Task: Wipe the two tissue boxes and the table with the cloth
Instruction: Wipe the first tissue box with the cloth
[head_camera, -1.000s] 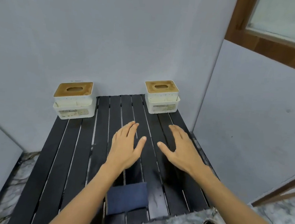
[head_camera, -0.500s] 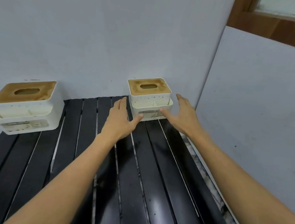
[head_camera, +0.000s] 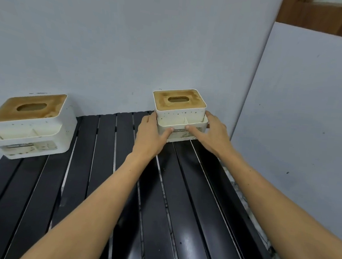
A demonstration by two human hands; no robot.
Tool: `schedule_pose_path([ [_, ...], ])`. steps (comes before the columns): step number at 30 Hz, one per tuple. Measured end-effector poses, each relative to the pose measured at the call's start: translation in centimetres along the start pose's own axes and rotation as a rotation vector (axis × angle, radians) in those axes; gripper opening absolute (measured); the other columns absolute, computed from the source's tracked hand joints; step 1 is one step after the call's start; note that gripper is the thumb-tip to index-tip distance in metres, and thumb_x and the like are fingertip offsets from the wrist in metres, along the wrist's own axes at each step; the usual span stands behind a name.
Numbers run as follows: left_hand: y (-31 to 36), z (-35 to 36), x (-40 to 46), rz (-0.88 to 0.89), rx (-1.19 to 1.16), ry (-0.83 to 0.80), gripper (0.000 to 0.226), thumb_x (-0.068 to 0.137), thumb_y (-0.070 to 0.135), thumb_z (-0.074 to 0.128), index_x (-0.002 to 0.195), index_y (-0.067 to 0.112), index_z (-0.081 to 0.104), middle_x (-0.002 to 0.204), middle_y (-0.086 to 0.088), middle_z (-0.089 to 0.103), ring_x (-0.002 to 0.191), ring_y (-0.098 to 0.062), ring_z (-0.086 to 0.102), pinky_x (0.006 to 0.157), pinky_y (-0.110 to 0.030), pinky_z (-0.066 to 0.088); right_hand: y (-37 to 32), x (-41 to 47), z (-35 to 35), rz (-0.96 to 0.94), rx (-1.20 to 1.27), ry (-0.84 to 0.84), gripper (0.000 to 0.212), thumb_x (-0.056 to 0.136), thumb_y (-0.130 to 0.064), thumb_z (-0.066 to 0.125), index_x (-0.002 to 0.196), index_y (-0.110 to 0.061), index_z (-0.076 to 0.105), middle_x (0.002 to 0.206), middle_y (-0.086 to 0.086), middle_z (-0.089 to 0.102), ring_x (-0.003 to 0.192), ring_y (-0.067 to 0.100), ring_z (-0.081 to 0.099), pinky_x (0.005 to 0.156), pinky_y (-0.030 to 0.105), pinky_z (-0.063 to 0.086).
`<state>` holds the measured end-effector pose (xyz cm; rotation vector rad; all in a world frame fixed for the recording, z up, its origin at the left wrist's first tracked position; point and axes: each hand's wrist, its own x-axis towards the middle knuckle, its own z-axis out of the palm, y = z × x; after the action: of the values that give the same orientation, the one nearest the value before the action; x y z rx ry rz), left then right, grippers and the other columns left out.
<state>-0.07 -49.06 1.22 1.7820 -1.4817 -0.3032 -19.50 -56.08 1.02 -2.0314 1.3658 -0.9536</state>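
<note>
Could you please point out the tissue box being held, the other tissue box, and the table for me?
held tissue box [head_camera: 180,114]: head view, on its white front wall below the brown lid.
other tissue box [head_camera: 29,108]: head view, on its brown lid.
table [head_camera: 103,144]: head view, on a bare black slat between the boxes.

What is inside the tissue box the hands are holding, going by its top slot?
The slot in the right tissue box shows only a dark oval opening in its brown lid, with no tissue sticking out. The lid covers the interior, so its contents cannot be seen. The left hand and right hand grip its sides.
</note>
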Motion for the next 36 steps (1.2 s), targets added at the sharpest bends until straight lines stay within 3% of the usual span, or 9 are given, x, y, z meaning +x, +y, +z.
schedule_pose_path([
  [3, 0.0, -0.3, -0.4, 0.001, -0.014, 0.006, 0.06, 0.089, 0.039, 0.072, 0.14, 0.016, 0.05, 0.128, -0.004, 0.054, 0.115, -0.02, 0.054, 0.099, -0.036, 0.047, -0.1, -0.5, 0.1, 0.002, -0.002, 0.034, 0.065, 0.077, -0.057, 0.072, 0.13, -0.025, 0.053, 0.118, -0.003, 0.059, 0.107, 0.012, 0.054, 0.09, 0.03, 0.049],
  [9, -0.2, -1.9, -2.9, 0.0, -0.022, 0.007, 0.058, 0.088, 0.043, 0.072, 0.138, 0.019, 0.052, 0.124, -0.002, 0.056, 0.114, -0.019, 0.055, 0.099, -0.039, 0.048, -1.4, -3.1, -0.1, -0.017, 0.014, 0.059, 0.066, 0.076, -0.056, 0.075, 0.129, -0.023, 0.054, 0.115, -0.004, 0.06, 0.105, 0.012, 0.056, 0.086, 0.026, 0.049],
  [13, 0.5, -4.0, -6.0, -0.003, -0.016, 0.008, 0.058, 0.089, 0.042, 0.072, 0.138, 0.019, 0.052, 0.123, -0.002, 0.057, 0.114, -0.017, 0.055, 0.099, -0.037, 0.048, -3.2, -6.1, -0.5, -0.016, 0.042, 0.06, 0.073, 0.073, -0.06, 0.074, 0.132, -0.023, 0.051, 0.117, -0.004, 0.059, 0.108, 0.012, 0.056, 0.09, 0.033, 0.054],
  [20, 1.3, -8.9, -13.2, 0.021, -0.021, 0.046, 0.059, 0.088, 0.04, 0.073, 0.139, 0.02, 0.051, 0.119, 0.0, 0.057, 0.105, -0.013, 0.054, 0.092, -0.037, 0.053, -8.2, -13.8, -1.2, -0.029, 0.115, 0.066, 0.076, 0.074, -0.055, 0.076, 0.138, -0.027, 0.045, 0.124, -0.007, 0.055, 0.111, 0.003, 0.051, 0.092, 0.027, 0.051],
  [27, 0.5, -13.2, -20.3, -0.043, -0.06, 0.072, 0.063, 0.087, 0.039, 0.075, 0.142, 0.022, 0.049, 0.122, 0.004, 0.054, 0.11, -0.014, 0.057, 0.092, -0.043, 0.055, -11.9, -20.2, -0.5, -0.04, 0.184, 0.016, 0.079, 0.072, -0.056, 0.077, 0.138, -0.027, 0.045, 0.126, -0.009, 0.055, 0.116, 0.006, 0.054, 0.094, 0.038, 0.054],
  [36, -1.0, -17.1, -27.3, -0.075, -0.067, 0.067, 0.057, 0.087, 0.031, 0.076, 0.139, 0.024, 0.053, 0.114, 0.004, 0.056, 0.098, -0.012, 0.061, 0.083, -0.027, 0.056, -14.3, -26.7, 1.6, -0.044, 0.192, -0.053, 0.073, 0.075, -0.051, 0.076, 0.136, -0.03, 0.045, 0.122, -0.008, 0.055, 0.11, 0.009, 0.057, 0.089, 0.039, 0.055],
])
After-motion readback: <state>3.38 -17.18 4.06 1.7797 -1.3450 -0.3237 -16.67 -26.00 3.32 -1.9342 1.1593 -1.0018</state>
